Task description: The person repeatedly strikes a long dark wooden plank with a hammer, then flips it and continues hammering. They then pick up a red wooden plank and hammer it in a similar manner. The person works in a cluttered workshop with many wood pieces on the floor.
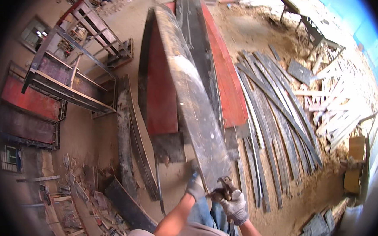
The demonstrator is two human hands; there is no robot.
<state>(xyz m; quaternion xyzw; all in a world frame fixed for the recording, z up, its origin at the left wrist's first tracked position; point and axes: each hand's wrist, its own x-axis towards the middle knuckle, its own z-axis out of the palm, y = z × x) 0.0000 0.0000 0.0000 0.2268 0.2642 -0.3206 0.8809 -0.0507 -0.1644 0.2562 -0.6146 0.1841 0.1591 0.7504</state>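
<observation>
In front of me a long, dark, worn board with pale, dusty patches stretches away from my body. My left hand, in a grey and blue work glove, is at the board's near left edge and appears to grip it. My right hand, in a whitish glove, is closed around a dark metal hand tool by the board's near end. The tool's exact kind is hard to make out. Beneath the board lie a red panel on the left and another red panel on the right, with dark edging.
Several dark planks lie on the ground to the right, with a heap of pale wood scraps beyond. Framed panels stand at left. Two long boards lie nearer, beside broken scraps. Dark sheets are at lower right.
</observation>
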